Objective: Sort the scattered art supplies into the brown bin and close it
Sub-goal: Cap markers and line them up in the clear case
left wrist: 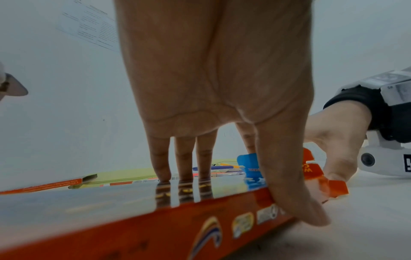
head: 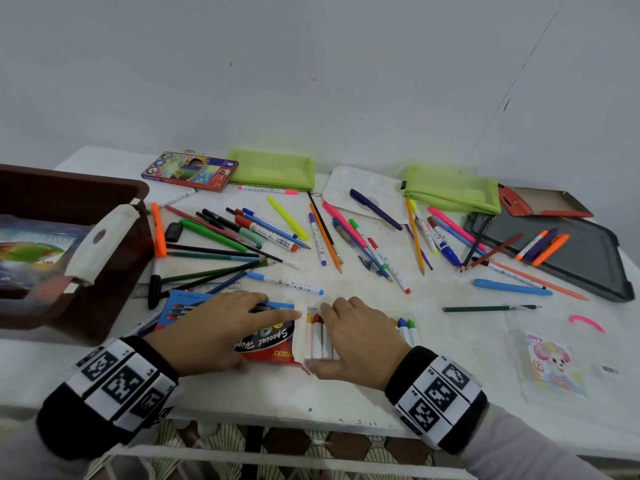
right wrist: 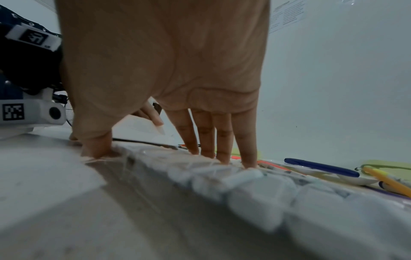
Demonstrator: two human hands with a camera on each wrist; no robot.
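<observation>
Head view, crayon box (head: 270,342) under both hands (head: 221,327) (head: 356,337)

Two hands: the left hand (head: 221,327) and the right hand (head: 360,341). Two green pouches (head: 273,169), one brown bin (head: 69,183), one white paint tray (head: 346,192), one ruler (head: 207,287), one dark lid (head: 571,251). The pens (head: 375,204) are too many to count.

Right hand (right wrist: 164,61) filling upper centre, fingers (right wrist: 246,140) straight. Fingertips and thumb (right wrist: 95,146) pressing down on a clear-wrapped row of white sticks (right wrist: 255,190) running toward lower right. Left hand (right wrist: 153,114) fingertip touching a white flap (right wrist: 144,126) behind the palm. Dark blue pen (right wrist: 322,166) and yellow pencil (right wrist: 387,181) lying at right edge.
</observation>
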